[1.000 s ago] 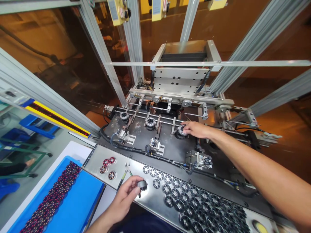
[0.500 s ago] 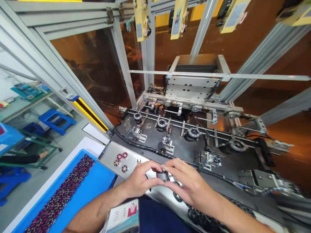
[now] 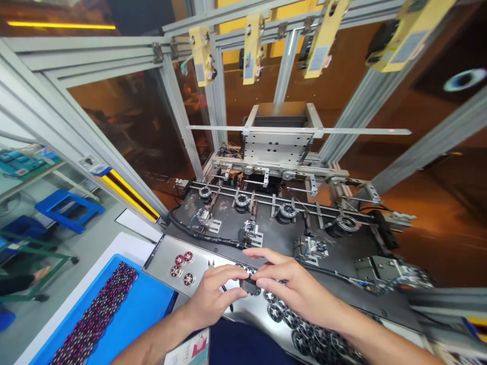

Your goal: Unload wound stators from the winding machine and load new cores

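My left hand (image 3: pixel 213 296) and my right hand (image 3: pixel 291 289) meet over the near edge of a steel plate (image 3: pixel 163 256), fingers pinched together on one small dark round motor part (image 3: pixel 249 285). Below the hands, rows of similar black ring parts (image 3: pixel 304 334) sit in the plate. Three red wound parts (image 3: pixel 181 266) lie on the plate's left end. Behind, the black machine bed (image 3: pixel 266 223) carries round fixtures (image 3: pixel 287 210) along a rail.
A blue tray (image 3: pixel 125 324) with a long row of red wound parts (image 3: pixel 95 314) lies at the lower left. Aluminium frame posts and amber panels enclose the machine. Yellow control boxes (image 3: pixel 201 48) hang overhead. Blue stools (image 3: pixel 68 205) stand at the left.
My right hand has come back from the far fixture to join the left hand on the small part. The view has tilted up and shifted.
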Demonstrator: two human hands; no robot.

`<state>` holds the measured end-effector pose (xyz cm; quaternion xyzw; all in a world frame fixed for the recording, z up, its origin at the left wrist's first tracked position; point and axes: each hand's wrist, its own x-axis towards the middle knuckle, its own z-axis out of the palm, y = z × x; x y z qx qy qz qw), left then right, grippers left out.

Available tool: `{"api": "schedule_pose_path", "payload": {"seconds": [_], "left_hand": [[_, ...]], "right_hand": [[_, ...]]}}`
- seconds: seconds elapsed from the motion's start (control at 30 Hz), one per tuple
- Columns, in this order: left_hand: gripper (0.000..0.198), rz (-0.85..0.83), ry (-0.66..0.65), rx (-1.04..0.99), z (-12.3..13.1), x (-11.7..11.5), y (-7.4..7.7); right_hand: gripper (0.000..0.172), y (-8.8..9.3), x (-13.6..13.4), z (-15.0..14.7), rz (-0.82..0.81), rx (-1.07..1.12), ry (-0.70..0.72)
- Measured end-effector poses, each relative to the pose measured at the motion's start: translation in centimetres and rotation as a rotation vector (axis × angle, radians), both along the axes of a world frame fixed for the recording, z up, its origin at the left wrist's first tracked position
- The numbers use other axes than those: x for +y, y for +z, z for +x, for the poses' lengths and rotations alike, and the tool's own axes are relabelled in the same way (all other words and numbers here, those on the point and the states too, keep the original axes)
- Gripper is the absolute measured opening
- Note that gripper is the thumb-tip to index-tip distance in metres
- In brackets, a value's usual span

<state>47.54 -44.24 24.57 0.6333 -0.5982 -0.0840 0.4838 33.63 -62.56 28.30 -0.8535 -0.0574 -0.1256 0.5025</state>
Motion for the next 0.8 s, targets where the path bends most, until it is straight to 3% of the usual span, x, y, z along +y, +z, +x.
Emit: {"api": "schedule_pose_path", "payload": {"seconds": [0.17,0.33,0.43,0.5,0.57,0.67,0.77,0.8], "left_hand": [[0.038,0.033,-0.062,-0.213,-0.3,-0.1,0.6],[0.038,0.052,-0.199,-0.354,-0.6,-1.0,1.2],[0.038,-0.003,-0.231,-0.403,-0.4,-1.6,1.2],[0.048,0.002,-0.175,-0.440,0.0,-1.6,0.5],[0.060,0.052,-0.108,-0.455,0.6,-1.2,-0.6],[0.059,0.129,0.031,-0.383,1.0,-0.1,-2.9],[0.044,0.190,0.236,-0.141,0.5,0.5,-5.0],[0.041,0.202,0.277,-0.084,0.3,0.6,-5.6]], "right_hand": [[0.022,0.4,-2.1,0.8,0.119,0.129,0.234],[0.025,-2.1,-2.4,1.3,0.144,0.070,0.466],[0.023,-3.1,-2.5,1.1,0.183,0.053,0.520],[0.022,-2.5,-3.9,0.3,0.153,0.044,0.491],[0.024,-1.0,-7.2,-1.0,0.007,0.071,0.353],[0.036,0.8,-15.1,-3.1,-0.262,0.225,-0.065],[0.027,0.0,-23.0,-4.6,-0.458,0.496,-0.459],[0.027,-0.8,-24.9,-4.9,-0.500,0.607,-0.528]]}}
